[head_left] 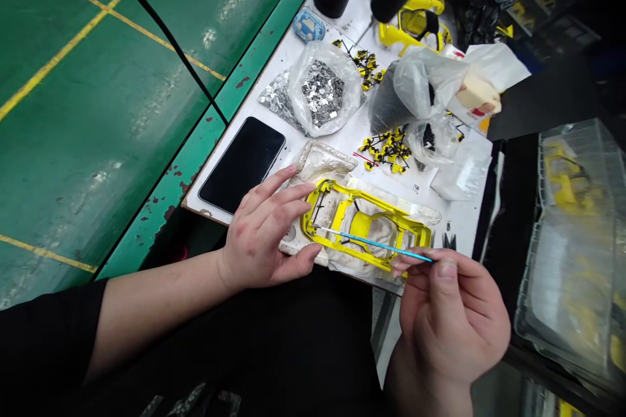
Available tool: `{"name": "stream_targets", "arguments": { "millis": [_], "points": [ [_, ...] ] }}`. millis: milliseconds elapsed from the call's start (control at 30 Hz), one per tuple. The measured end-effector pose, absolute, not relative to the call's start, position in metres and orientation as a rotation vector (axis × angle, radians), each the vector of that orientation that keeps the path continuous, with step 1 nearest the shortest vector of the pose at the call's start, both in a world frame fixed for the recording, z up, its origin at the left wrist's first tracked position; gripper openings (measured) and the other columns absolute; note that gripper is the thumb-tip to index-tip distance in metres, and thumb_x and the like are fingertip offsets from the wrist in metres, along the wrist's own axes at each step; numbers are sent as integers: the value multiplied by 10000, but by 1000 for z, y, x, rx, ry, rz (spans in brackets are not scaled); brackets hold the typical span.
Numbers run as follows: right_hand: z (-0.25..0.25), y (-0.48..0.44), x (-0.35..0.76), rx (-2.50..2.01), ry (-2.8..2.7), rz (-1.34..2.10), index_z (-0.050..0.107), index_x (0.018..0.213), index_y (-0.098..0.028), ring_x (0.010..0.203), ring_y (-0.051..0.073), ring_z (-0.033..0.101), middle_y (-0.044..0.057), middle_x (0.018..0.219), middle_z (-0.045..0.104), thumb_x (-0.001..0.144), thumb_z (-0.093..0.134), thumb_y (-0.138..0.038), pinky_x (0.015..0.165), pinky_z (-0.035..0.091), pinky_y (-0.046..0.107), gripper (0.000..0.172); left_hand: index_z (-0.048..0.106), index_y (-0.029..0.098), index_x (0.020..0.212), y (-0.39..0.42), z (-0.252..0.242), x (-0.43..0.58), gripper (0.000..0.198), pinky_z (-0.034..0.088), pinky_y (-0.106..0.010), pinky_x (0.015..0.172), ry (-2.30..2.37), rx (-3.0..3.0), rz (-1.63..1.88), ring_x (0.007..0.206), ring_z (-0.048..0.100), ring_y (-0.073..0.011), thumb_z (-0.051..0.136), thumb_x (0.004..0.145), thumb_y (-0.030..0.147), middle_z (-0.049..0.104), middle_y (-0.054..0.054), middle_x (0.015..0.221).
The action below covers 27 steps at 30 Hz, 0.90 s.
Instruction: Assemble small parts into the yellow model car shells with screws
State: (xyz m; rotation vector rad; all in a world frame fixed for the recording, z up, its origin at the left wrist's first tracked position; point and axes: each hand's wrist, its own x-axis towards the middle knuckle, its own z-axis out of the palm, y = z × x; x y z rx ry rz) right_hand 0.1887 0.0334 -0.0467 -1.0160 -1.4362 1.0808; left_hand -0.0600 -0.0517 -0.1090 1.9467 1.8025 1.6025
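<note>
A yellow plastic car-body shell [339, 204] with open gaps lies on a worn whitish foam-like holder [320, 155] at the table's front edge. My left hand [267, 231] is spread at the shell's left end, its fingertips touching or very near the rim and its thumb apart below. Between the thumb and fingers of my right hand [452, 313] is a slim blue stick-like tool [386, 247]. Its thin pale tip reaches inside the shell's left part. Whether the tip touches the shell I cannot tell.
Behind the holder stand a bag of small metal pieces [323, 94] and a bag of dark parts [398, 94]. Small yellow-and-black parts [388, 148] lie nearby. A black phone [243, 163] rests at left; a clear plastic bin [570, 254] stands at right.
</note>
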Motion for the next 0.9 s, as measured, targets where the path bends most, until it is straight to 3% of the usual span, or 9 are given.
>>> {"name": "stream_targets", "arguments": {
  "millis": [500,900],
  "points": [
    [-43,47,172,-957,-1385,906,820,1102,-189,765,216,782,59,985,806,1056,775,-207,696,675,395,67,653,218,1248,-52,-109,-61,426,573,-643,1217,1804,1970,1592,1549,601,-446,826,925,436,776,-182,1447],
    [-46,53,163,-918,-1433,933,825,1102,-170,758,216,793,75,1009,810,1050,746,-135,743,667,391,101,670,183,1209,-51,-108,-60,438,586,-641,1189,1804,1975,1602,1524,617,-474,859,890,418,788,-223,1405]
  ]
}}
